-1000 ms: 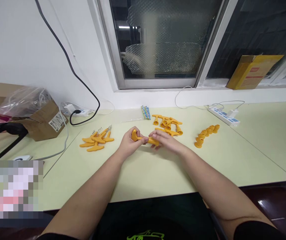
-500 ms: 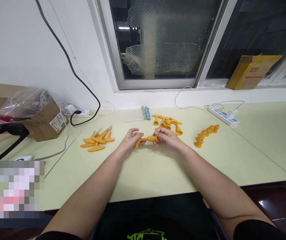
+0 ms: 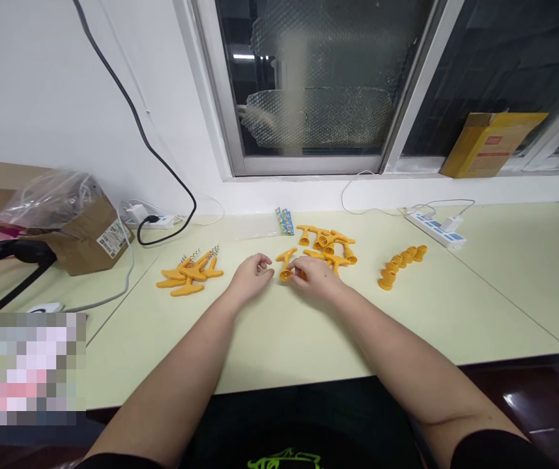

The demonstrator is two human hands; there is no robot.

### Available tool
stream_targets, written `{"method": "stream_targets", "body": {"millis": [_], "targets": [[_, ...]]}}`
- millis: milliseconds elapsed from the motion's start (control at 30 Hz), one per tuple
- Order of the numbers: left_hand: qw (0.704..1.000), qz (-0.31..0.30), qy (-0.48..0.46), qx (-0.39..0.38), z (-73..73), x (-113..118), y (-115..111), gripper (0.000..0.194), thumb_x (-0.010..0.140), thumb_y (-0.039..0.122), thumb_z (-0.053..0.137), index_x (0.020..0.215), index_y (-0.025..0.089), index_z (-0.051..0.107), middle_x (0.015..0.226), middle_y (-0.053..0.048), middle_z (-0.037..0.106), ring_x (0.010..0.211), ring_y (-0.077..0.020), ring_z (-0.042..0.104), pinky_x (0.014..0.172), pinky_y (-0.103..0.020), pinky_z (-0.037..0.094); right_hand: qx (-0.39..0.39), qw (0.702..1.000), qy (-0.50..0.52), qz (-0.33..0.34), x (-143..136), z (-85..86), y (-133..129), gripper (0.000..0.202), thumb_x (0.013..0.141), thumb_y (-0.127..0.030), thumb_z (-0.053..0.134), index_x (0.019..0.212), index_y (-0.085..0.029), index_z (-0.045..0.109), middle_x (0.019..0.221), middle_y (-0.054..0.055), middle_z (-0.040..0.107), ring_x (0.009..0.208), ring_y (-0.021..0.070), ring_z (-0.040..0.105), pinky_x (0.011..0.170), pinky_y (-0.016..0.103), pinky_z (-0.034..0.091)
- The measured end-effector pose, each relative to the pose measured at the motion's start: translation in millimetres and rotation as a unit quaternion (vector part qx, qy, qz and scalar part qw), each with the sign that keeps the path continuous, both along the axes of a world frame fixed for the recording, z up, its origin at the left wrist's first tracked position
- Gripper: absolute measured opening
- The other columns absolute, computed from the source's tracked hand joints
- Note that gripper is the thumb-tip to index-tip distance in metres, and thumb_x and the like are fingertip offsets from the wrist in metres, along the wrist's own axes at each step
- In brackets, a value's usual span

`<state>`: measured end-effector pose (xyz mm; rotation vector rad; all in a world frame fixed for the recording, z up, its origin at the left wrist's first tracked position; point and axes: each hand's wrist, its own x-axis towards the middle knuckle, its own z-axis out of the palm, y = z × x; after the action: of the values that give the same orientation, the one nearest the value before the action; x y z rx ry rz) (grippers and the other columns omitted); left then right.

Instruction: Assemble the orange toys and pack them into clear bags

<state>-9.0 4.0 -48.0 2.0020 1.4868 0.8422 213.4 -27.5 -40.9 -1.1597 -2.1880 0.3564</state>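
An orange T-handled corkscrew with a bell-shaped base sits upright or slightly tilted in front of me, handle away from me. My right hand pinches its base from the right side. My left hand is just left of it, fingers curved and apart, holding nothing. Behind and right of my right hand lies a group of similar orange corkscrews with bells, some partly hidden by the hand. Left of my left hand, several orange handles with bare metal spirals lie in a pile. A row of loose orange bell pieces is at right.
Small printed packets and a clear plastic bag lie by the wall. Power strips with cables rest on the table at both sides. A cardboard box stands at left. A yellow carton leans against the window.
The corkscrew has gone from lying sideways between both hands to standing on the table, bell toward me. My left hand has let go of it and drawn slightly left.
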Motion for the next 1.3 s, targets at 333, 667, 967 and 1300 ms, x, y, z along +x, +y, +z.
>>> {"method": "stream_targets", "body": {"millis": [333,667,967,1300], "targets": [[0.978,-0.184,0.09,0.032,-5.4,11,-9,0.051,0.089,0.039,0.06,0.137,0.025,0.062,0.136,-0.009,0.065,0.126,-0.0303,0.057,0.108,-0.043,0.041,0.024,0.988,-0.13,-0.078,-8,1.6,-3,0.011,0.091,-0.026,0.062,0.094,-0.022,0.072,0.093,0.007,0.074,0.098,0.0267,0.056,0.086,0.042,0.038],[0.929,0.282,0.23,0.074,14.0,-51,15,0.049,0.084,0.027,0.058,0.133,0.02,0.062,0.147,-0.021,0.05,0.143,-0.0394,0.033,0.112,-0.065,0.024,-0.046,0.949,-0.061,-0.306,104,21.4,8,0.032,0.086,-0.04,0.064,0.109,-0.022,0.074,0.114,0.012,0.067,0.108,0.0297,0.06,0.096,0.044,0.045],[0.919,0.301,0.249,-0.046,5.4,-71,34,0.047,0.079,0.015,0.057,0.124,0.024,0.068,0.138,-0.018,0.058,0.135,-0.0407,0.044,0.11,-0.071,0.017,-0.199,0.835,-0.045,-0.51,192,17.9,20,0.044,0.078,-0.039,0.069,0.118,-0.022,0.071,0.126,0.013,0.064,0.109,0.0286,0.064,0.092,0.041,0.05],[0.95,0.278,0.082,0.113,12.3,-72,25,0.036,0.088,0.012,0.047,0.115,0.024,0.068,0.121,-0.01,0.069,0.116,-0.0289,0.061,0.108,-0.048,0.037,-0.205,0.816,-0.005,-0.541,224,15.3,11,0.04,0.071,-0.021,0.071,0.11,-0.019,0.072,0.111,0.01,0.071,0.093,0.0247,0.068,0.082,0.036,0.052]]}}
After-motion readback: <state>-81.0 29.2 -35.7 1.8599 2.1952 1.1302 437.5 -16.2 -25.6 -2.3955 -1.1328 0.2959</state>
